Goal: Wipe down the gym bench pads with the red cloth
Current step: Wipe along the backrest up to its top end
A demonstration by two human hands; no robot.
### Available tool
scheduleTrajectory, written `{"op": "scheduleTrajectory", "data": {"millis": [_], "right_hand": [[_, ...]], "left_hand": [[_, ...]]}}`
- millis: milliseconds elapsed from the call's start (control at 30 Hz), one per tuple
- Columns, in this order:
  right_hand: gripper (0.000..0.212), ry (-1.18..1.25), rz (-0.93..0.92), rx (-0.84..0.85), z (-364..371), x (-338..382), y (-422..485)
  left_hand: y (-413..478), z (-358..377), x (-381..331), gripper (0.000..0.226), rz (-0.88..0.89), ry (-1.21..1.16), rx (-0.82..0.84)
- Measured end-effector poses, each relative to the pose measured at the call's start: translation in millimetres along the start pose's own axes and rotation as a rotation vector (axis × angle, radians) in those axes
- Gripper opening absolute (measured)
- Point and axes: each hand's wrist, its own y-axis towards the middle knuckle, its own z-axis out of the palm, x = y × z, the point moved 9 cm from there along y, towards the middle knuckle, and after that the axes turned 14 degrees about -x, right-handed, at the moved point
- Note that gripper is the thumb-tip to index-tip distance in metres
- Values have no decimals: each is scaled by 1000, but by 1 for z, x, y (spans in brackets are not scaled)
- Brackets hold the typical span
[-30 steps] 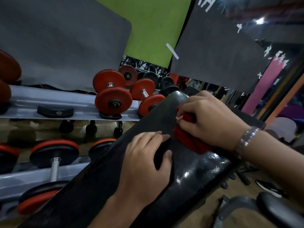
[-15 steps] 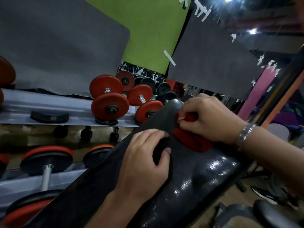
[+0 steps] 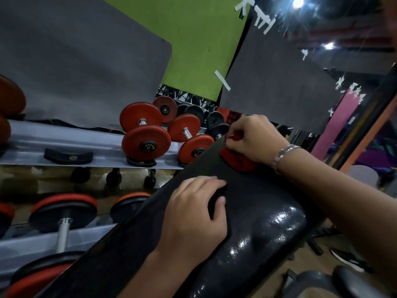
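Red cloth (image 3: 237, 161) sits bunched at the far edge of the bench pad (image 3: 268, 222), gripped by the right hand (image 3: 255, 140), left hand (image 3: 193, 211) resting relaxed and empty mid-pad; wiping underway, next likely needs pressed strokes toward the near end.

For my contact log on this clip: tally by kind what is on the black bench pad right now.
hands: 2 (left hand resting on the pad, right hand gripping the cloth)
red cloth: 1
total: 3, all on the bench pad
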Motion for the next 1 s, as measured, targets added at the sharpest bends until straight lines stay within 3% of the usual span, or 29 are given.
{"op": "scheduleTrajectory", "data": {"millis": [133, 300, 500, 633, 800, 1000], "right_hand": [[16, 35, -110, 86, 0, 11, -16], [13, 61, 65, 19, -6, -21, 8], [16, 36, -14, 148, 20, 0, 18], [13, 102, 126, 110, 14, -18, 24], [17, -30, -46, 162, 35, 17, 26], [17, -20, -112, 196, 26, 34, 9]], "left_hand": [[0, -1, -1, 31, -4, -14, -9], [-3, 2, 2, 32, -7, -19, -37], [-3, 2, 3, 31, 4, -38, -62], [-5, 3, 3, 33, 7, -40, -60], [-3, 2, 3, 32, 1, -47, -60], [-1, -3, 3, 33, -58, -99, 10]]}}
